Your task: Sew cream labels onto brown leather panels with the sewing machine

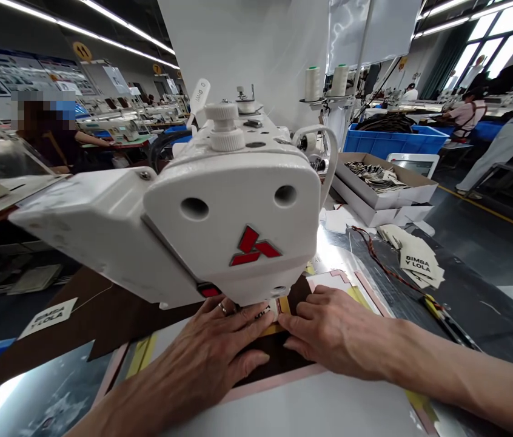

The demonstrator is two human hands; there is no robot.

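A white sewing machine head (233, 176) with a red three-diamond emblem stands right in front of me and hides the needle area. Below it, a small white printed label (266, 312) lies on dark brown material (274, 352). My left hand (220, 343), a ring on one finger, lies with its fingers stretched over the label's left side. At the label's right edge, my right hand (329, 328) presses an index fingertip down, its other fingers loosely bent. Under both hands is a white template sheet (311, 406) edged with pink and yellow strips.
Another label (50, 317) sits on brown material at left. On the right are a fanned label stack (415, 258), a braided cord (379, 258), a yellow-handled tool (447, 321) and a cardboard box (413, 197) of labels. A blue crate (393, 142) stands behind; co-workers sit farther off.
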